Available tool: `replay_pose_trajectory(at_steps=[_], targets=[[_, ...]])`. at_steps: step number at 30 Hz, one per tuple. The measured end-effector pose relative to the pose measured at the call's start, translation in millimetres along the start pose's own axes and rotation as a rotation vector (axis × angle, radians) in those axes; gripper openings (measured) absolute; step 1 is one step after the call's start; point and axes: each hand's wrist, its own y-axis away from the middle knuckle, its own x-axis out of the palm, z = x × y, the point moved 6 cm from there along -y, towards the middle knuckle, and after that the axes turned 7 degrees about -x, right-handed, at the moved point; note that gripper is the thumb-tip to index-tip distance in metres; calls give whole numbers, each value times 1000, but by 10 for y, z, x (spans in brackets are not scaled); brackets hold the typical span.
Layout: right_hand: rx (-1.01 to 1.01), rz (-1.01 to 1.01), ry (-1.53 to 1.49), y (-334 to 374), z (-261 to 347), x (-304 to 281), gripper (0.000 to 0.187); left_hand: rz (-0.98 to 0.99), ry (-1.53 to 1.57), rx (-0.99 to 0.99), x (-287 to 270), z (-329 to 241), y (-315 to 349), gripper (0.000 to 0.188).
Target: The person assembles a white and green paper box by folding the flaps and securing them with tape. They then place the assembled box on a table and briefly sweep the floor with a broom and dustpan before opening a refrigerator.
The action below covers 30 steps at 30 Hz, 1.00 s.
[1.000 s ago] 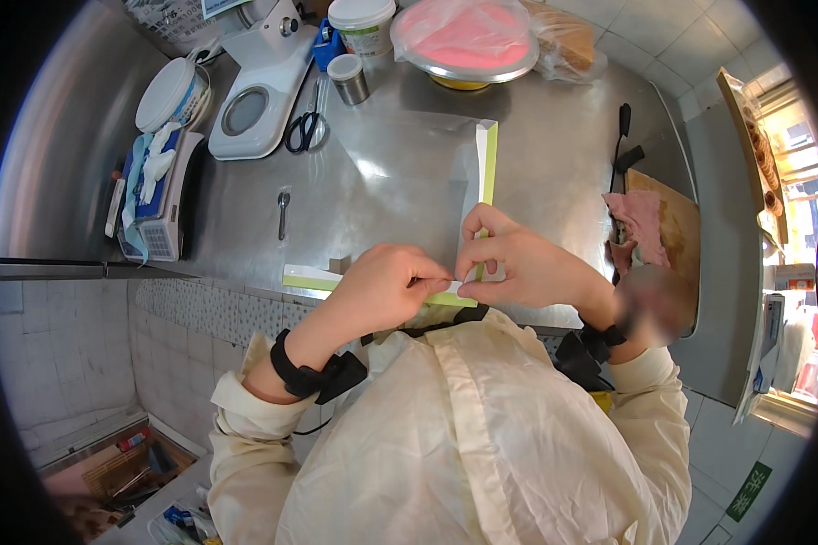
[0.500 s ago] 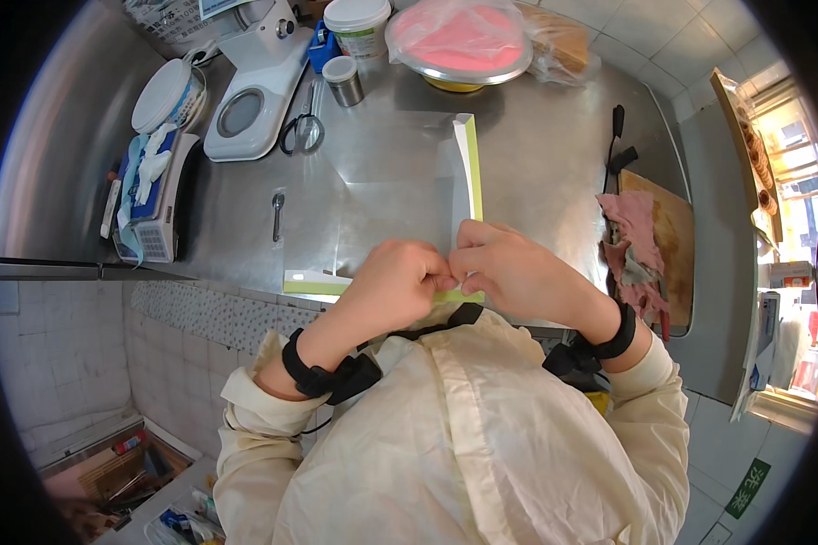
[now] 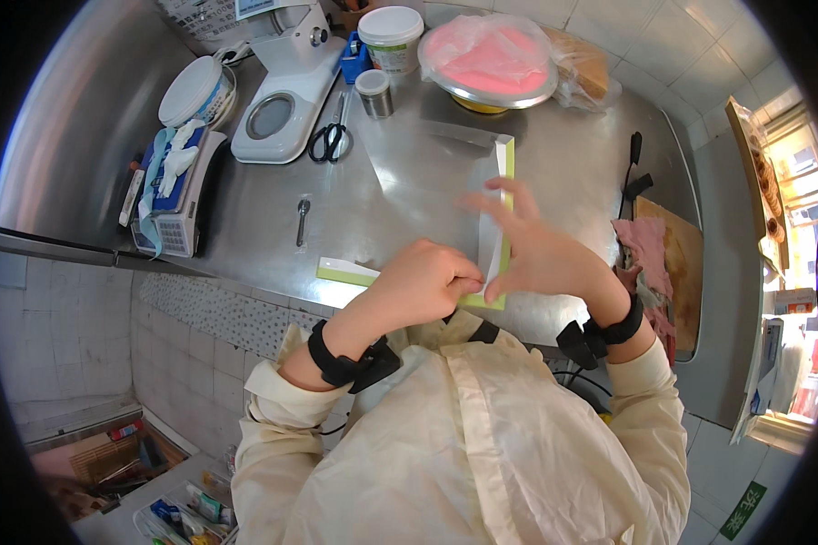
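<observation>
A green-and-white folded cardboard edging (image 3: 503, 168) makes an L, one arm running away from me and one along the table's front edge. A faintly shiny patch lies inside the L; whether it is a clear sheet, I cannot tell. My left hand (image 3: 427, 280) is closed, its thumb and fingers pinching the front strip near the corner. Much of that strip is hidden behind this hand. My right hand (image 3: 554, 250) is open, fingers spread and slightly blurred over the side strip, with its thumb by the corner. Nothing shows in its grasp.
On the steel table (image 3: 409, 204) lie a small spoon (image 3: 302, 223) and scissors (image 3: 329, 141). Behind are a white stand mixer (image 3: 273, 118), a metal shaker (image 3: 374, 95), a white tub (image 3: 391, 41) and a plastic-covered pink turntable (image 3: 489, 59). A pink cloth (image 3: 645, 250) rests beside a wooden board (image 3: 683, 282) at right.
My right hand has left its pinch at the corner, opened and spread its fingers over the side strip. My left hand stays pinched by the corner. The whole view has shifted slightly.
</observation>
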Motion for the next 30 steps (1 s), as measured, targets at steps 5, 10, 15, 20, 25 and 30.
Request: replay_pose_trajectory(at_steps=[5, 10, 15, 20, 25, 30], targets=[[247, -367, -118, -27, -681, -488, 66, -578, -30, 71, -413, 30, 371, 12], [139, -375, -697, -279, -1469, -199, 62, -1189, 464, -256, -413, 1079, 1308, 11], [50, -290, -1026, -657, -1759, 216, 65, -1075, 842, -651, 589, 1629, 1720, 22], [60, -249, -493, -438, -1632, 499, 51, -274, 1857, -1030, 1932, 2007, 1496, 68], [-93, -81, -176, 36, -556, 712, 44, -345, 1906, -837, 1973, 1917, 1671, 53], [-226, 172, -309, 133, 240, 1066, 43, -1037, 2080, -263, 2200, 2665, 2297, 18]])
